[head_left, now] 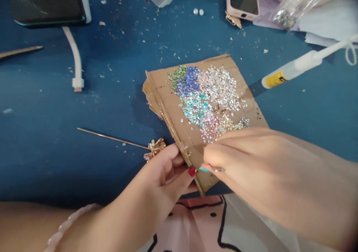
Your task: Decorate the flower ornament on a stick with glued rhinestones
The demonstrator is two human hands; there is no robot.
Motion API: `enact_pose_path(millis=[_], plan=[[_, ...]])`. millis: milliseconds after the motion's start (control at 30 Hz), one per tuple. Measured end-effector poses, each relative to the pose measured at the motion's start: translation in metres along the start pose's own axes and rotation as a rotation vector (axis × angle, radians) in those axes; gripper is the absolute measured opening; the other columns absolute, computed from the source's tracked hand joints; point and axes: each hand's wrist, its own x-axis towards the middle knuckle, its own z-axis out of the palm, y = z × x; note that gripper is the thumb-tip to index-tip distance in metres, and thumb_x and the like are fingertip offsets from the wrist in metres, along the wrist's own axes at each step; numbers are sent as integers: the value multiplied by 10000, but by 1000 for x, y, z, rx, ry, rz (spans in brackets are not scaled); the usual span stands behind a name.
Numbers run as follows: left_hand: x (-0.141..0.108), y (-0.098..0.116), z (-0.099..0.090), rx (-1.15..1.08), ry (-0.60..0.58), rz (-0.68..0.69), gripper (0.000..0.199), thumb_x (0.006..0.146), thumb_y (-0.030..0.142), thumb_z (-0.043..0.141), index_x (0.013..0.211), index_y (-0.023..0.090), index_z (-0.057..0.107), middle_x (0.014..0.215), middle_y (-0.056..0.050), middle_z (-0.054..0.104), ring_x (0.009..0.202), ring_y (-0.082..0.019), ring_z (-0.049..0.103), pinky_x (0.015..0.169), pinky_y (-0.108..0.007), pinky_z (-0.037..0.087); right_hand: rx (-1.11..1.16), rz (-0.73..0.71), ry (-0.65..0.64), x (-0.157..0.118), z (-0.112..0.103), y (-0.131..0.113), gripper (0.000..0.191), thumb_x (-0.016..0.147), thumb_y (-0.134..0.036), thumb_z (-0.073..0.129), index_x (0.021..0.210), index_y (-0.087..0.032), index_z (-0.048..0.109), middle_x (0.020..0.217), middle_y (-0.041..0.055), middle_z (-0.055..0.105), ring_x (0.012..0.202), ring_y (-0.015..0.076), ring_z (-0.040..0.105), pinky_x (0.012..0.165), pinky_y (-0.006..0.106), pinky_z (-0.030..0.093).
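Observation:
My left hand (165,181) grips the near left edge of a cardboard piece (173,106), thumb on top and fingers underneath. Piles of small shiny rhinestones lie on the cardboard: green, blue (190,81), clear (219,86), turquoise (194,108) and pink. Over its near right part, my right hand (243,158) is closed in a pinch. A small silvery metal bit shows by the thumb; what the fingertips hold is hidden. Just beyond my left knuckles lies a gold hairpin (112,136) with a flower-like ornament, partly covered by that hand.
A white tube with a yellow label (291,71) points in from the right. At the back are a dark mesh-fronted device (47,4), a white cable (75,58), a phone (242,0), plastic bags and pearl beads. A pointed tool (21,52) lies at left. Another person's arm shows top right.

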Motion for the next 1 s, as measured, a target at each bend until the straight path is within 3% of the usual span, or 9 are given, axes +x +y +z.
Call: enact_pose_path(millis=[133,233,433,633,800,1000], plan=[[0,1,2,-43,99,-153,442,757,301,749,1185,378,671,904,-2,764,991,-307,698,696,-357,604,66,27,87,-10,8,1,201,649,5,507,631,-195,484,559,-52,446,451,93,384,437,257,247],[0,5,3,-41,113,-151,506,751,315,759,1242,350,640,982,-15,761,1099,-337,658,747,-398,609,139,50,92,-16,13,2,213,631,-10,497,684,-205,431,571,-57,439,464,94,364,455,254,229],[0,15,9,-66,199,-239,449,731,201,798,1152,290,672,988,-13,759,905,-256,717,694,-296,608,99,10,-21,-14,13,4,245,649,12,513,713,-205,419,613,-38,455,519,109,379,503,275,221],[-2,10,6,-73,167,-191,310,821,260,756,1123,282,692,1057,-9,743,968,-213,711,782,-263,598,213,117,-96,-19,6,7,195,793,-19,486,723,-198,456,609,-26,502,531,110,443,508,256,262],[-2,11,5,-78,110,-222,331,869,267,716,1194,273,654,1122,-27,726,1054,-220,692,817,-258,584,276,136,-35,-32,12,13,143,889,-90,483,881,-181,592,709,4,588,622,127,507,576,267,333],[1,15,7,-16,84,-196,321,900,200,662,1218,223,621,1169,-48,708,1117,-218,662,859,-260,566,135,1,34,-33,13,10,262,956,-109,394,836,-165,620,676,5,546,619,135,444,586,290,343]])
